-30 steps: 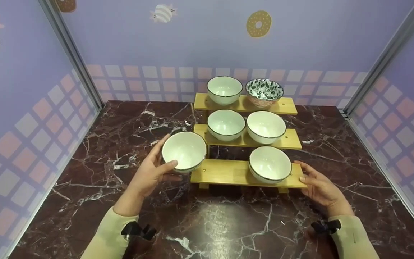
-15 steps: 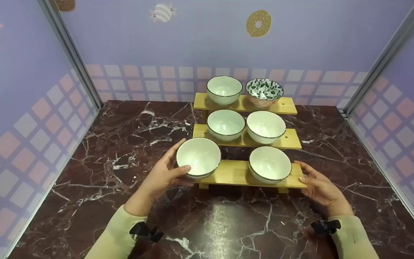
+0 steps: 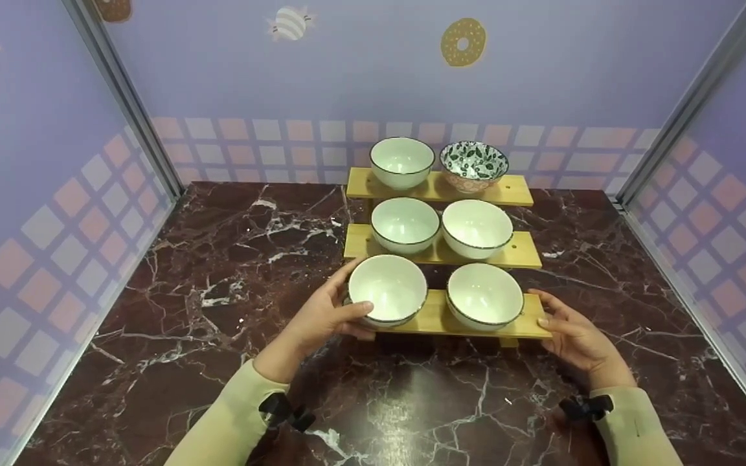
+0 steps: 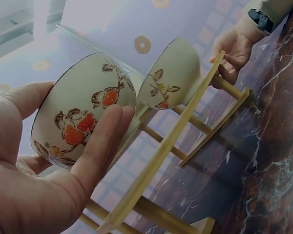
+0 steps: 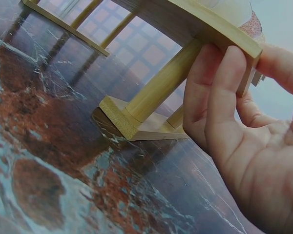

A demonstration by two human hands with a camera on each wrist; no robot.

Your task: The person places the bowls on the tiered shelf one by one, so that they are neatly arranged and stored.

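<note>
My left hand [image 3: 326, 316] grips a pale bowl [image 3: 388, 288] with a dark rim, thumb over the near edge, at the left part of the lowest board of a three-tier wooden rack [image 3: 436, 309]. In the left wrist view the held bowl [image 4: 80, 114] shows orange fruit and brown leaves on its outside. To its right on the same board sits a matching bowl [image 3: 485, 294]. My right hand [image 3: 577, 340] pinches the right end of that lowest board; in the right wrist view its fingers [image 5: 224, 83] curl under the board's end, beside a round wooden post [image 5: 161, 85].
Two pale bowls, the left one [image 3: 405, 224] and the right one [image 3: 476, 228], stand on the middle board. Up on the top board are another pale bowl [image 3: 402, 162] and a leaf-patterned bowl [image 3: 474, 166]. Purple panels [image 3: 360, 65] enclose the dark marble table [image 3: 172, 349].
My left hand has carried its bowl rightward and slightly nearer, from beside the rack to the left part of the lowest board. The right hand keeps its hold on the board's end.
</note>
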